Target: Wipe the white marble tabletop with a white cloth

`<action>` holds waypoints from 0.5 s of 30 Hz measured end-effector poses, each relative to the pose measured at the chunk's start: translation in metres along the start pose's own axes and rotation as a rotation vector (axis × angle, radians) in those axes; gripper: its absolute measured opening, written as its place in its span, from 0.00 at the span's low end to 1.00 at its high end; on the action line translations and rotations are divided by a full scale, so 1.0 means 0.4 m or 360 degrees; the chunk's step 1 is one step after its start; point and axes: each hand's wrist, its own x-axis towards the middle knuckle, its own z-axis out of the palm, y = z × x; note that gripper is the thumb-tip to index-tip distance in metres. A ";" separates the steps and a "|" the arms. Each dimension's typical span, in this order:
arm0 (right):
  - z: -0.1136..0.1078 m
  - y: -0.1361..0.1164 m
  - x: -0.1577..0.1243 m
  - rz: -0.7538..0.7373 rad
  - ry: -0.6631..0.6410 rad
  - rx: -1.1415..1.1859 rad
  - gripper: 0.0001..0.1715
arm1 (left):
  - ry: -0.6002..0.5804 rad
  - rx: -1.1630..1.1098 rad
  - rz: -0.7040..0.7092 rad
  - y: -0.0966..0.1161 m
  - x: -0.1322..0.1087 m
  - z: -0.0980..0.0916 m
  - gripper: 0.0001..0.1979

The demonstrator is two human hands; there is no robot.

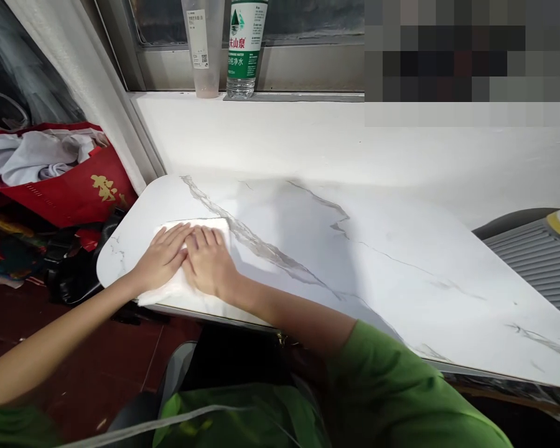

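A white cloth [170,292], which could be a paper towel, lies spread at the left end of the white marble-patterned table [401,267]. My left hand [163,256] rests flat on it with the fingers stretched out. Close beside it, my right hand [210,261] also presses down on the cloth, palm down, and the two hands touch at the thumbs. Part of the cloth is hidden under both hands, and one corner reaches the table's front edge.
On the window ledge stand a clear plastic cup [205,81] and a green-labelled water bottle [245,56]. A red bag [70,193] stuffed with white fabric sits left of the table. A grey ridged object [532,261] is at the right edge.
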 end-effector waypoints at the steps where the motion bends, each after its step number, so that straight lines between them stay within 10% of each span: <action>1: 0.004 -0.031 0.008 -0.0033 -0.0024 0.0036 0.32 | 0.0020 0.0006 -0.0039 -0.018 -0.034 -0.007 0.29; 8: 0.051 -0.169 0.102 -0.0222 -0.0061 0.0102 0.35 | 0.0125 -0.0020 -0.0189 -0.158 -0.151 -0.064 0.29; 15: 0.085 -0.124 0.227 -0.0225 -0.0052 0.0147 0.32 | 0.0153 -0.0059 -0.0305 -0.231 -0.058 -0.092 0.30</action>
